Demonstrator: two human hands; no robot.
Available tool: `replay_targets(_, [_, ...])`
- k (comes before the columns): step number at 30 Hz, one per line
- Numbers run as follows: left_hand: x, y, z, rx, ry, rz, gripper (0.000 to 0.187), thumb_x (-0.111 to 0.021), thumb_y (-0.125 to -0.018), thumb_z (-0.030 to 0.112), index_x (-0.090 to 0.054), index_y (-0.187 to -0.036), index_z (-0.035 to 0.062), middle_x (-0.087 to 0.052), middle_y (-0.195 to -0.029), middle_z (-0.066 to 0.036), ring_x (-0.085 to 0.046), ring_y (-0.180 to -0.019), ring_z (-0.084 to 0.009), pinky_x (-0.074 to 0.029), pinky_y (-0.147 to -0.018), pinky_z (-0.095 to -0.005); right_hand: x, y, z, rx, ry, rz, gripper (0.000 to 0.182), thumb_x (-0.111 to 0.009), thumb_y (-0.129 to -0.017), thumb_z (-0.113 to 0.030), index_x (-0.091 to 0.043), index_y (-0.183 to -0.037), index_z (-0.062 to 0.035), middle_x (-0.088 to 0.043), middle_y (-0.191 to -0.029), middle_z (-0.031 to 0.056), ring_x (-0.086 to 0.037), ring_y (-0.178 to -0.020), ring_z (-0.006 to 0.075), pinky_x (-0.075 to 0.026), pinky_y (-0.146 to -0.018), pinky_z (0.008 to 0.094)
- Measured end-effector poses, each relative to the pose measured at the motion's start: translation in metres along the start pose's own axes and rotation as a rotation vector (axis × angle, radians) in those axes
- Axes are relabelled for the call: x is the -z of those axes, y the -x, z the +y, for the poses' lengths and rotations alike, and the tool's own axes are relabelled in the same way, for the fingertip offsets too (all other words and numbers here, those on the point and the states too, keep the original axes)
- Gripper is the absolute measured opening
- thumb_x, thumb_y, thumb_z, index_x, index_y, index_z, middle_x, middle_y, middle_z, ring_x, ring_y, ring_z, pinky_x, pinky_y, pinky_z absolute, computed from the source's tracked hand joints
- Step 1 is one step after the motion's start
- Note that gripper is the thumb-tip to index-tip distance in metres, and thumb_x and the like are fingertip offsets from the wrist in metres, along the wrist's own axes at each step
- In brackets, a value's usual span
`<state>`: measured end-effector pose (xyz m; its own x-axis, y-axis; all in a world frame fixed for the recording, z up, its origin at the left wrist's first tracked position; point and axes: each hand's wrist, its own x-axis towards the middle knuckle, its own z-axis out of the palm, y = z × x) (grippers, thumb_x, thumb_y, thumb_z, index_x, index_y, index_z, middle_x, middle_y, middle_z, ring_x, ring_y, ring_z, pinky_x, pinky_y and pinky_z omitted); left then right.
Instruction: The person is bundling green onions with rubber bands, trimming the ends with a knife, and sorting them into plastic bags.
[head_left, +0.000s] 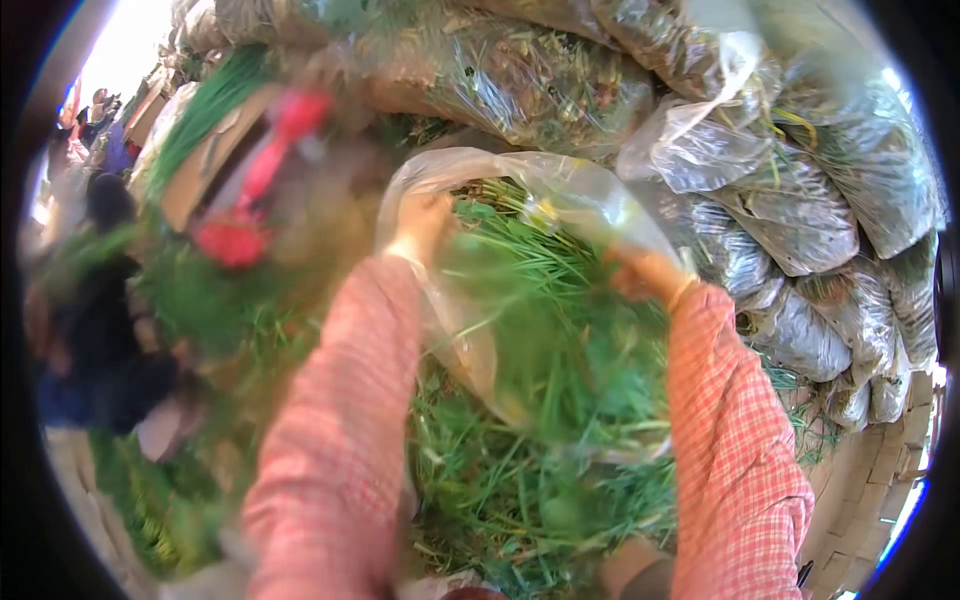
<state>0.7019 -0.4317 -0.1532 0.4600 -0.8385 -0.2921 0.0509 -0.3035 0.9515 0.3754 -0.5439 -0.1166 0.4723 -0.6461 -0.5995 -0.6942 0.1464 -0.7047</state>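
Observation:
A clear plastic bag (560, 195) full of green leafy stalks (560, 330) hangs between my two hands. My left hand (422, 225) grips the bag's rim on its left side. On the right side my right hand (645, 272) holds the rim, partly hidden by the plastic. Both arms wear red-checked sleeves. The picture is blurred by motion.
Several filled plastic sacks of greens (800, 210) are stacked at the back and right. Loose green stalks (500, 500) cover the ground below the bag. A person in dark clothes (100, 320) sits at the left near a red object (235, 235) and cardboard (200, 170).

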Motion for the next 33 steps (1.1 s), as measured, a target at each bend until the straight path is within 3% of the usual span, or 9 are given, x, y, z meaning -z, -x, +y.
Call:
replay_targets(4, [-0.001,-0.062,0.023,-0.329,-0.381,-0.166,0.059,-0.051,-0.086,0.030,-0.031,-0.134,0.0016,-0.036,-0.135,-0.017,-0.034,-0.125,-0.0250,-0.027,-0.102,-0.0307,0.046,-0.081,0.004,0.280,0.130,0.349,0.059,-0.059,-0.077,-0.051,-0.056,-0.111,-0.0027,-0.060,-0.102,0.0135,-0.056,-0.095,0.0233,-0.041,-0.083,0.0318])
replay_targets(6, [-0.007,-0.098,0.015,-0.465,-0.416,-0.249,0.067,-0.052,-0.085,0.035,-0.025,-0.136,0.0019,-0.035,-0.135,-0.017,-0.033,-0.126,-0.0254,-0.026,-0.102,-0.0308,0.053,-0.100,0.017,0.073,0.242,0.320,0.062,-0.061,-0.075,-0.050,-0.055,-0.113,-0.0020,-0.059,-0.108,0.0158,-0.053,-0.102,0.0264,-0.038,-0.089,0.0326])
replay_targets(7, [-0.023,-0.088,0.029,-0.245,-0.225,-0.177,0.072,-0.052,-0.084,0.040,-0.022,-0.137,0.0027,-0.036,-0.135,-0.017,-0.033,-0.126,-0.0259,-0.026,-0.103,-0.0310,0.050,-0.101,0.025,0.164,0.257,0.236,0.065,-0.064,-0.073,-0.049,-0.053,-0.116,-0.0015,-0.057,-0.111,0.0168,-0.051,-0.106,0.0270,-0.037,-0.091,0.0328])
replay_targets(12, [-0.023,-0.188,-0.034,-0.222,-0.204,-0.198,0.072,-0.051,-0.083,0.044,-0.024,-0.137,0.0053,-0.038,-0.134,-0.015,-0.033,-0.126,-0.0256,-0.024,-0.103,-0.0317,-0.002,-0.045,0.005,0.681,0.726,0.083,0.100,-0.079,-0.050,-0.041,-0.034,-0.130,0.0000,-0.039,-0.132,0.0198,-0.034,-0.124,0.0290,-0.027,-0.103,0.0359])
replay_targets(16, [-0.017,-0.211,-0.042,-0.184,-0.196,-0.382,0.064,-0.046,-0.085,0.048,-0.037,-0.131,0.0048,-0.041,-0.133,-0.011,-0.035,-0.125,-0.0223,-0.023,-0.103,-0.0313,-0.008,-0.090,0.037,0.488,0.785,0.164,0.097,-0.080,-0.047,-0.037,-0.039,-0.128,-0.0031,-0.043,-0.127,0.0209,-0.036,-0.122,0.0322,-0.030,-0.101,0.0377])
replay_targets(24, [-0.018,-0.158,-0.029,-0.150,-0.242,-0.207,0.055,-0.046,-0.086,0.046,-0.049,-0.122,0.0044,-0.052,-0.119,-0.010,-0.046,-0.110,-0.0191,-0.030,-0.096,-0.0308,0.005,-0.129,0.007,0.318,0.780,-0.042,0.085,-0.075,-0.055,-0.041,-0.042,-0.128,-0.0116,-0.045,-0.127,0.0165,-0.041,-0.117,0.0315,-0.033,-0.098,0.0377])
replay_targets(27, [-0.010,-0.131,-0.016,-0.249,-0.210,-0.125,0.048,-0.049,-0.087,0.041,-0.052,-0.119,0.0047,-0.054,-0.115,-0.008,-0.047,-0.107,-0.0184,-0.032,-0.095,-0.0320,-0.002,-0.129,0.035,0.445,0.783,0.175,0.083,-0.075,-0.056,-0.036,-0.042,-0.128,-0.0114,-0.044,-0.128,0.0173,-0.042,-0.117,0.0321,-0.034,-0.097,0.0385])
replay_targets(30, [-0.001,-0.104,-0.004,-0.017,0.161,-0.181,0.047,-0.050,-0.087,0.038,-0.051,-0.119,0.0033,-0.053,-0.118,-0.009,-0.045,-0.112,-0.0194,-0.030,-0.098,-0.0328,-0.029,-0.071,0.011,0.323,0.569,0.224,0.076,-0.075,-0.055,-0.023,-0.045,-0.122,-0.0053,-0.049,-0.119,0.0195,-0.045,-0.112,0.0344,-0.035,-0.095,0.0394])
replay_targets(33, [0.016,-0.033,0.010,-0.042,0.452,-0.170,0.040,-0.049,-0.088,0.031,-0.052,-0.115,-0.0002,-0.057,-0.110,-0.010,-0.053,-0.101,-0.0176,-0.043,-0.084,-0.0296,-0.062,-0.022,0.027,0.485,0.682,0.487,0.070,-0.074,-0.050,-0.010,-0.049,-0.114,-0.0027,-0.054,-0.104,0.0169,-0.050,-0.099,0.0339,-0.038,-0.088,0.0403])
